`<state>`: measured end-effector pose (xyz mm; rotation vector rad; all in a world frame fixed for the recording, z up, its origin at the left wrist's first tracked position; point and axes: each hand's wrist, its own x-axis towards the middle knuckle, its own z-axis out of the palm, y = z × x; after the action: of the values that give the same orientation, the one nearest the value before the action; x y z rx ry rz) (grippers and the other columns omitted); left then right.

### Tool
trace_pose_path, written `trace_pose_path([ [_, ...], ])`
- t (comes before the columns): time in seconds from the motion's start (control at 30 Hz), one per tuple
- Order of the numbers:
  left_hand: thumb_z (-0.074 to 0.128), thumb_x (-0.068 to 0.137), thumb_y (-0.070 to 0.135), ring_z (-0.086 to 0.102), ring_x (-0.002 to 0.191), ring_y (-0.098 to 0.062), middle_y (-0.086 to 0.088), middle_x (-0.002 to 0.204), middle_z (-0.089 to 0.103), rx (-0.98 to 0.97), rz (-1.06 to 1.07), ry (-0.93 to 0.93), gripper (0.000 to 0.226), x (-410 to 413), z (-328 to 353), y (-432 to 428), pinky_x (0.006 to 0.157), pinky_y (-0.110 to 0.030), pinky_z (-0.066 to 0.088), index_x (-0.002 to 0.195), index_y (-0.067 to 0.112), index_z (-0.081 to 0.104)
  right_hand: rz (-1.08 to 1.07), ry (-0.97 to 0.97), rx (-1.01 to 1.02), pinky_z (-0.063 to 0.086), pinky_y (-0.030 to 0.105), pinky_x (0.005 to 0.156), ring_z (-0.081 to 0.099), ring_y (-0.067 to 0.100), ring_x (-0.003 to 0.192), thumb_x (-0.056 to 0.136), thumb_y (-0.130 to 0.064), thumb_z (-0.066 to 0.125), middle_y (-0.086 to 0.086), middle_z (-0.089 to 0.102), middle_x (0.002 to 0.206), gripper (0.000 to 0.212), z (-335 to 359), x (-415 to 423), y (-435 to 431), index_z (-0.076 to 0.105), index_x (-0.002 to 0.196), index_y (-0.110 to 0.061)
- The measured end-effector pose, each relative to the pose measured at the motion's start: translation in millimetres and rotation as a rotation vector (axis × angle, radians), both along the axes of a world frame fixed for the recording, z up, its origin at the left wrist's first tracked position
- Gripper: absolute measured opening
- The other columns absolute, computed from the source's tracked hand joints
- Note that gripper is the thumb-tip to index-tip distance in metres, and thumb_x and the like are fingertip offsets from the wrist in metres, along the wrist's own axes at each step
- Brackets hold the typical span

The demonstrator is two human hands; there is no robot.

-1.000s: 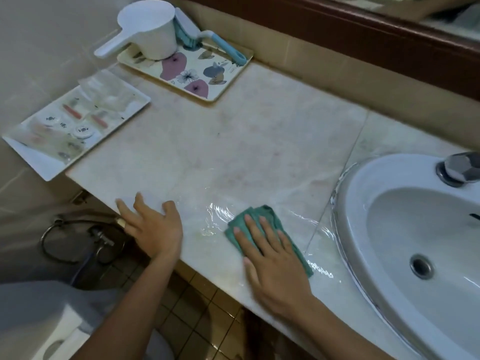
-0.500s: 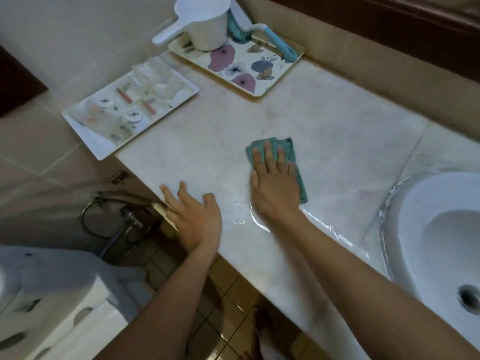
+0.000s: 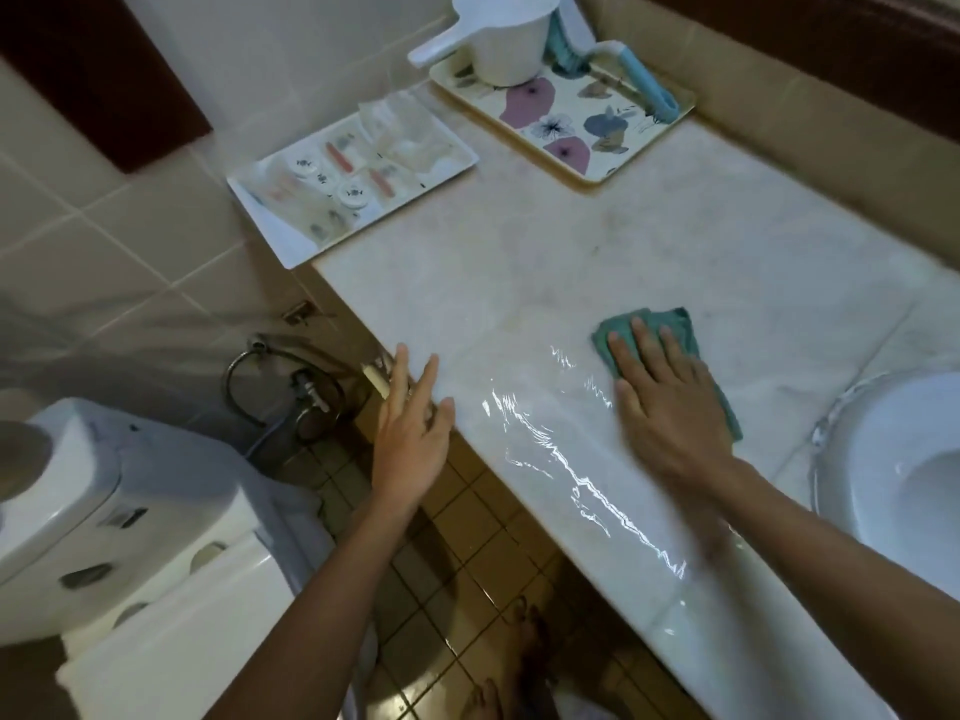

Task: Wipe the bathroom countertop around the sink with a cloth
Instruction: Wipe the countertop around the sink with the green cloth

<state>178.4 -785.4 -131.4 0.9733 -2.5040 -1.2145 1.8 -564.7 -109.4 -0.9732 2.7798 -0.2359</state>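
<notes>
A folded teal cloth (image 3: 670, 324) lies flat on the pale marble countertop (image 3: 597, 262), left of the white sink (image 3: 904, 459). My right hand (image 3: 670, 407) presses down on the cloth with flat, spread fingers and covers most of it. My left hand (image 3: 415, 433) hovers at the counter's front left edge, fingers apart, holding nothing. A wet, shiny streak (image 3: 561, 459) runs along the front of the counter between my two hands.
A floral tray (image 3: 613, 142) with a white scoop jug (image 3: 498, 39) and a blue brush (image 3: 644, 80) stands at the back. A white tray of small toiletries (image 3: 291, 231) overhangs the left end. A toilet (image 3: 104, 511) and hose valve (image 3: 306, 392) lie below left.
My right hand has slid the cloth rightwards and nearer to the sink. My left hand has lifted off the counter's edge. The view has shifted left and down.
</notes>
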Motion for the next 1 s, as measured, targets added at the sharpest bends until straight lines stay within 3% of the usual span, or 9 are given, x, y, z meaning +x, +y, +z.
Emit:
trace_pose_path([
  [0.13,0.041,0.101,0.033,0.013,0.145,-0.017,0.019,0.161,-0.006,-0.005,0.028,-0.061,0.050,1.1,9.3,14.7,0.114,-0.036,0.025,0.150,0.038,0.029,-0.090,-0.003,0.012,0.003,0.046,0.118,-0.005,0.025,0.148,0.100,-0.038,0.022,-0.001,-0.004,0.162,0.058,-3.4,-7.2,-71.2,0.005,0.154,-0.027],
  [0.23,0.041,0.101,0.030,0.015,0.145,-0.022,0.016,0.161,-0.006,-0.005,0.023,-0.115,0.052,4.1,15.4,26.7,0.115,-0.039,0.025,0.151,0.034,0.027,0.005,-0.007,-0.005,-0.001,0.044,0.118,-0.009,0.024,0.148,0.100,-0.042,0.022,-0.001,-0.006,0.162,0.059,-2.1,36.7,-81.5,0.002,0.154,-0.027],
  [0.4,0.045,0.099,0.022,0.015,0.145,-0.025,0.009,0.163,0.002,-0.015,0.009,-0.150,0.052,19.3,23.9,51.4,0.116,-0.040,0.023,0.149,0.029,0.033,0.134,-0.023,-0.024,-0.002,0.043,0.119,-0.012,0.021,0.148,0.099,-0.044,0.013,-0.005,-0.008,0.161,0.058,-2.6,113.2,-25.7,0.000,0.153,-0.030],
  [0.53,0.054,0.094,0.020,0.018,0.144,-0.024,0.001,0.161,0.014,-0.078,0.014,-0.098,0.049,36.4,25.3,91.7,0.112,-0.043,0.031,0.142,0.026,0.047,0.009,-0.047,-0.033,-0.007,0.038,0.118,-0.014,0.018,0.147,0.099,-0.040,0.018,-0.008,-0.010,0.160,0.057,-5.4,158.1,49.9,-0.001,0.152,-0.034],
  [0.7,0.061,0.086,0.009,0.031,0.133,-0.023,-0.005,0.151,0.030,-0.107,-0.061,0.079,0.036,60.8,32.7,170.6,0.091,-0.024,0.037,0.120,0.021,0.063,-0.231,-0.045,-0.118,-0.004,0.033,0.117,-0.006,0.013,0.147,0.089,-0.037,0.017,-0.009,-0.001,0.159,0.064,1.2,206.3,150.3,0.012,0.153,-0.030],
  [0.83,0.061,0.082,0.001,0.039,0.120,-0.017,-0.003,0.135,0.044,-0.031,-0.236,0.226,0.030,78.6,34.1,226.1,0.084,-0.012,0.038,0.105,0.018,0.069,-0.385,-0.095,-0.293,0.015,0.032,0.118,0.018,0.012,0.145,0.090,-0.033,0.024,-0.002,0.028,0.155,0.059,3.9,242.2,230.4,0.031,0.148,-0.026],
  [0.9,0.060,0.082,0.000,0.041,0.115,-0.011,0.001,0.126,0.048,0.012,-0.369,0.273,0.030,87.6,34.0,251.5,0.087,-0.027,0.046,0.102,0.019,0.070,-0.494,-0.178,-0.438,0.035,0.027,0.106,0.045,0.005,0.128,0.091,-0.028,0.029,0.001,0.054,0.137,0.050,14.1,253.8,260.9,0.043,0.139,-0.031],
  [0.93,0.059,0.082,0.001,0.042,0.113,-0.009,0.003,0.122,0.049,0.026,-0.438,0.288,0.029,91.8,34.5,263.1,0.089,-0.033,0.047,0.101,0.020,0.070,-0.587,-0.234,-0.511,0.045,0.024,0.089,0.058,-0.001,0.105,0.093,-0.026,0.032,0.000,0.065,0.118,0.044,24.3,257.2,272.0,0.047,0.133,-0.038],
  [1.0,0.056,0.081,0.008,0.046,0.112,-0.009,0.004,0.120,0.051,0.011,-0.589,0.304,0.030,98.7,39.0,284.3,0.089,-0.038,0.049,0.105,0.022,0.068,-0.783,-0.373,-0.666,0.044,0.019,0.068,0.060,0.000,0.077,0.098,-0.020,0.038,-0.002,0.069,0.096,0.037,46.3,257.8,290.9,0.057,0.118,-0.045],
])
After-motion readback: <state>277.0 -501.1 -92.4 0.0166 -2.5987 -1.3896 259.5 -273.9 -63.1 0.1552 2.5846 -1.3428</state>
